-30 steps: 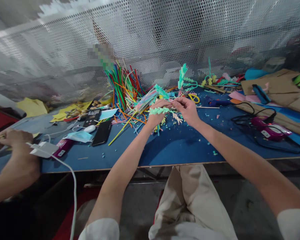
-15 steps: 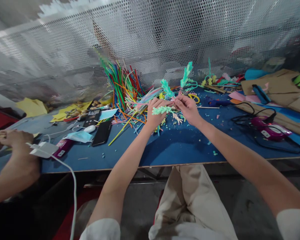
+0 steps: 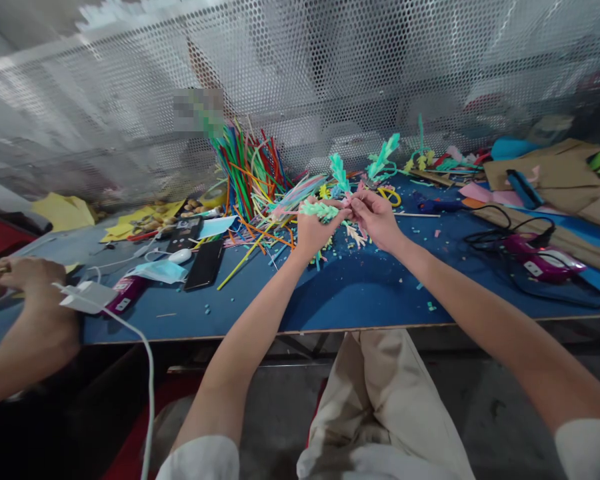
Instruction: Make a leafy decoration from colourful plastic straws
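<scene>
The join of the leafy pipe-cleaner piece (image 3: 339, 173) is hard to make out, since the fingertips of the left hand (image 3: 312, 235) and right hand (image 3: 378, 220) meet over it, and some of the left fingers are hidden. Both hands pinch the piece near its pinkish middle, holding it above the blue worktop (image 3: 360, 297), in front of the tangle of pale stems (image 3: 300, 197). It looks fuzzy and feathery: a teal sprig stands up from the grip, another teal sprig (image 3: 383, 159) slants to the right, and a paler mint sprig (image 3: 321, 211) lies across the left hand. A cream sprig (image 3: 355, 235) shows beneath; whether it is attached cannot be told. A pixelated patch (image 3: 199, 110) masks the top of the upright pipe-cleaner bundle (image 3: 247, 170), and at the left edge a co-worker's hands (image 3: 33, 277) are partly cut off
</scene>
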The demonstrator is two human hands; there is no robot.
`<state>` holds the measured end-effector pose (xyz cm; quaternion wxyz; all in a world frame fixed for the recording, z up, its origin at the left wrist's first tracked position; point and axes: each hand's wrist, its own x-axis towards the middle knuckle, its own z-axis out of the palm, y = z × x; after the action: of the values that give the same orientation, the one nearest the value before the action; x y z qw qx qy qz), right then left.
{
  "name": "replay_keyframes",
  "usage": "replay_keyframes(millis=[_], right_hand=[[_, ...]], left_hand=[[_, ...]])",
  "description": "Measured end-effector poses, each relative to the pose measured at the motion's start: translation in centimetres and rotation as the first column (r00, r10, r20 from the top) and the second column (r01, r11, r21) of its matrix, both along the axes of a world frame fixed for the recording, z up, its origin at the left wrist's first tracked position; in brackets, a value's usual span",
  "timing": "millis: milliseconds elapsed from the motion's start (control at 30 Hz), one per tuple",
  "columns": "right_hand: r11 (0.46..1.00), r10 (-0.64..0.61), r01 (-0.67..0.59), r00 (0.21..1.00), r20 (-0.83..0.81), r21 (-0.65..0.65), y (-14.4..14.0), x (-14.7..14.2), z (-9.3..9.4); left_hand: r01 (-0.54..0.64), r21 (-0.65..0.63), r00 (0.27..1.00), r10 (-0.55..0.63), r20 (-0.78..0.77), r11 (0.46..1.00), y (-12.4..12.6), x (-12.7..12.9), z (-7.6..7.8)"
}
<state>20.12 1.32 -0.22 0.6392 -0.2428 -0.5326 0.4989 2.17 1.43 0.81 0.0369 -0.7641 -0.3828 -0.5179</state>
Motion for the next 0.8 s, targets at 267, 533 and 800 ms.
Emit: replay_keyframes(millis=[267,533,800], right_hand=[[0.999,-0.051,0.051,0.988,0.146,0.004,-0.4,0.7,0.5],[0.999,-0.006,0.011,0.986,0.168,-0.031,0.0,1.0,0.3],[0.991,0.053,-0.04,0.993,0.103,-0.127,0.7,1.1,-0.2]], left_hand=[[0.049,-0.054,0.999,-0.05,-0.01,0.997,1.4,-1.1,-0.8],[0.037,-0.028,0.994,-0.039,-0.105,0.999,1.5,-1.5,-0.4],[0.026,0.004,0.986,-0.025,-0.163,1.0,2.0,-1.8,-0.6]])
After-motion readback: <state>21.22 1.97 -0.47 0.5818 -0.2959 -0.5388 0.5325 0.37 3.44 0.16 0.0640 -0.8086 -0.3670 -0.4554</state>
